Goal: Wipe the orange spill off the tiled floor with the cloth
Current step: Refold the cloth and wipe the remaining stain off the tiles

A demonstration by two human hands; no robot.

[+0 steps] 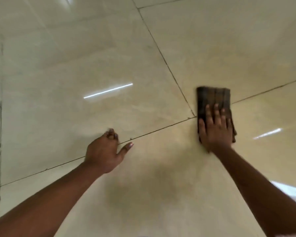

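Note:
A dark brown folded cloth (212, 98) lies flat on the glossy cream tiled floor (75, 65), just right of where the grout lines cross. My right hand (215, 127) presses down on the cloth's near half with fingers spread flat. My left hand (106, 149) rests on the floor to the left, fingertips curled down on the tile and thumb out, holding nothing. No clear orange spill shows; only a faint yellowish tint on the tile around and beyond the cloth.
Dark grout lines (161, 129) cross the floor diagonally and meet beside the cloth. Bright light streaks reflect off the tiles. A darker shadow lies on the near tile between my arms. A pale bright patch (289, 190) sits at the right edge.

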